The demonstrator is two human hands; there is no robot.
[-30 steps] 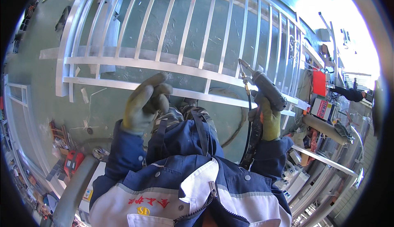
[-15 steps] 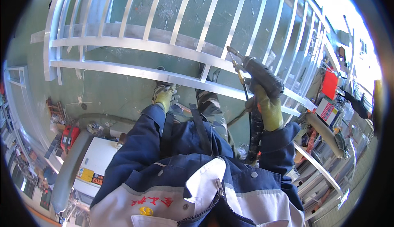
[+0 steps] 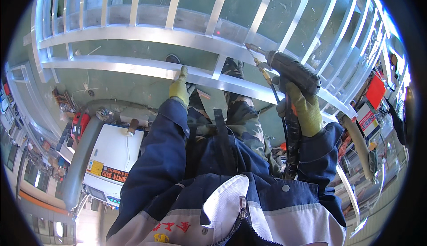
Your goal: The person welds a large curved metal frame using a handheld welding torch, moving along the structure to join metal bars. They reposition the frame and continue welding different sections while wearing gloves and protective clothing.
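Note:
A welding gun [image 3: 293, 70] with a black body and brass fittings is in my right hand [image 3: 307, 110], which wears a yellow work glove. Its thin nozzle reaches the upper rail [image 3: 147, 33] of a silver metal railing, near the foot of an upright bar [image 3: 261, 14]. A small red light spot shows left of the nozzle, by that rail. My left hand [image 3: 180, 89], gloved too, is at the lower rail [image 3: 129, 68]. Its thumb lies over the rail, while the other fingers bend at the near edge, partly hidden. A black-wrapped cable [image 3: 292, 148] hangs from the gun.
At the left stands a white machine cabinet [image 3: 113, 146] with a thick grey hose [image 3: 82, 161] beside it and a red case [image 3: 80, 126]. Cables lie along the green floor. To the right are a red panel [image 3: 376, 90], a sign board [image 3: 367, 117] and stacked metal lengths.
My left hand has moved up from near my leg onto the lower rail. The view has shifted, and the welding gun stays in my right hand with its nozzle by the upper rail.

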